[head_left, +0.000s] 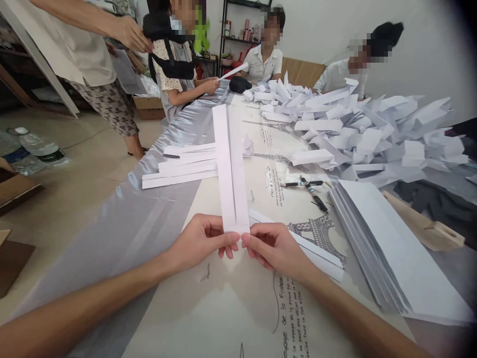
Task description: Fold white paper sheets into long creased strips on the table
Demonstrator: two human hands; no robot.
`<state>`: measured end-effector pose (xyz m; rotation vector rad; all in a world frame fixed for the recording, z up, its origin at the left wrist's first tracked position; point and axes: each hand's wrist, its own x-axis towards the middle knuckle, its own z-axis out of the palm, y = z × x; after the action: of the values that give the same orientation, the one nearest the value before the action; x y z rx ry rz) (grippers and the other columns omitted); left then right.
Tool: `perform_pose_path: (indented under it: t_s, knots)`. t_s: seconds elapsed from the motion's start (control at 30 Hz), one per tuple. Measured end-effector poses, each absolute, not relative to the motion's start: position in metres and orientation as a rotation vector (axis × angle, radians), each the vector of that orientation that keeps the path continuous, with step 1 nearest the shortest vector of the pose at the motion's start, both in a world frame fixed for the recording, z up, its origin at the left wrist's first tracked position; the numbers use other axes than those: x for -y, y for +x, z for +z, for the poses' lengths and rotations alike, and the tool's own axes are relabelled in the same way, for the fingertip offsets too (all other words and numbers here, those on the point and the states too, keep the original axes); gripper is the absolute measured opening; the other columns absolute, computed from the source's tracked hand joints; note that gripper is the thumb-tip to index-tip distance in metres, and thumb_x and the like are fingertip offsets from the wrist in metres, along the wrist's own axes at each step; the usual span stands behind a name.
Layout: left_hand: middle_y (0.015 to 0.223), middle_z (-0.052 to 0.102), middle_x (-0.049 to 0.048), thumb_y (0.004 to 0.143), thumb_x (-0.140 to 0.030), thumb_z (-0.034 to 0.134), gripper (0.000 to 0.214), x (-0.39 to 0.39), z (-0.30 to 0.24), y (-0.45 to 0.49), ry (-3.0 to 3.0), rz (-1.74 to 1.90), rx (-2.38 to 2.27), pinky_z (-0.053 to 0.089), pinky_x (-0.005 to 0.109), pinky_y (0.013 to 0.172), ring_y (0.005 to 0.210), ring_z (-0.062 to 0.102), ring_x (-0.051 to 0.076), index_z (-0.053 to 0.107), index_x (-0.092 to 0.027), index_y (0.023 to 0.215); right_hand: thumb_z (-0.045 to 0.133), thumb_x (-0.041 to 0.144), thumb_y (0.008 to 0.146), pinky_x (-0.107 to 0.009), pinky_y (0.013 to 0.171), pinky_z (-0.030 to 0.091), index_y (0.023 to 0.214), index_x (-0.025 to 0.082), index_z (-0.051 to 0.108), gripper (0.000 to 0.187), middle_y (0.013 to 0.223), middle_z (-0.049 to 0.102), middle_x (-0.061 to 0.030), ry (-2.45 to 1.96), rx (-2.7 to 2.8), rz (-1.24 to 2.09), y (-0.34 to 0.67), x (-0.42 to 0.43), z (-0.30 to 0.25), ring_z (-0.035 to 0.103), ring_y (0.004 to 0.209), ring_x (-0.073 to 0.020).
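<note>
A long white folded paper strip (226,164) stands upright over the table, with a lengthwise slit down its middle. My left hand (203,237) pinches its bottom edge on the left between thumb and fingers. At the bottom right corner my right hand (278,246) grips the same strip, the two thumbs almost touching. Behind my right hand lies a flat folded strip (316,253) on the printed table cover. Several more folded strips (182,166) lie to the left, beyond my left hand, partly hidden by the held paper.
A stack of white paper (395,253) lies at right, near a wooden piece (425,223). Pens (313,191) rest mid-table. A large heap of folded papers (357,129) covers the far right. Several people are around the far side; one person's hand (134,35) reaches in at upper left.
</note>
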<state>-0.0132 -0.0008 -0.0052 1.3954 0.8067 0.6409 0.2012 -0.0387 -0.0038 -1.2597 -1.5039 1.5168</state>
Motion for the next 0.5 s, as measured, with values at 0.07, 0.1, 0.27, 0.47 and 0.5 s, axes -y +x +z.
perform_pose_path:
  t_s: [0.07, 0.1, 0.27, 0.47, 0.5]
  knots:
    - [0.073, 0.073, 0.0046, 0.09, -0.033, 0.075, 0.024, -0.001, -0.006, -0.013, 1.401, 0.621, -0.8, 0.05, 0.02, 0.056, 0.059, 0.064, 0.011, 0.077, -0.012, 0.078, 0.066, 0.041, 0.095, -0.023, 0.041, 0.03, 0.069, 0.019, 0.062, 0.034, 0.057, 0.054, 0.0047, -1.279, 1.55, 1.436, 0.201, 0.04, -0.003, 0.038, 0.041, -0.0065]
    - [0.073, 0.073, 0.0045, 0.09, -0.033, 0.075, 0.024, -0.002, -0.006, -0.014, 1.4, 0.586, -0.781, 0.049, 0.02, 0.055, 0.059, 0.063, 0.011, 0.077, -0.012, 0.079, 0.065, 0.04, 0.095, -0.023, 0.042, 0.03, 0.068, 0.019, 0.061, 0.034, 0.056, 0.053, 0.0051, -1.283, 1.578, 1.393, 0.2, 0.041, -0.003, 0.037, 0.042, -0.0066]
    - [0.066, 0.069, 0.0018, 0.088, -0.033, 0.075, 0.023, -0.008, -0.004, -0.02, 1.42, 0.43, -0.737, 0.044, 0.018, 0.051, 0.054, 0.057, 0.009, 0.077, -0.014, 0.075, 0.06, 0.038, 0.098, -0.024, 0.043, 0.033, 0.064, 0.02, 0.06, 0.039, 0.052, 0.05, 0.005, -1.29, 1.683, 1.316, 0.197, 0.043, -0.003, 0.039, 0.043, -0.0082]
    - [0.056, 0.063, -0.0002, 0.086, -0.034, 0.075, 0.03, -0.013, 0.007, -0.024, 1.501, 0.556, -0.889, 0.04, 0.018, 0.052, 0.051, 0.053, 0.008, 0.072, -0.014, 0.064, 0.064, 0.039, 0.097, -0.028, 0.059, 0.048, 0.116, 0.025, 0.072, 0.024, 0.082, 0.068, -0.0012, -1.394, 1.771, 0.698, 0.204, 0.029, -0.012, 0.056, 0.063, -0.0144]
    - [0.056, 0.064, -0.0001, 0.085, -0.035, 0.075, 0.03, -0.014, 0.009, -0.024, 1.507, 0.554, -0.902, 0.04, 0.019, 0.053, 0.051, 0.052, 0.008, 0.071, -0.015, 0.063, 0.063, 0.038, 0.098, -0.03, 0.061, 0.049, 0.121, 0.027, 0.07, 0.027, 0.09, 0.068, -0.0024, -1.427, 1.811, 0.641, 0.204, 0.025, -0.014, 0.058, 0.066, -0.0149]
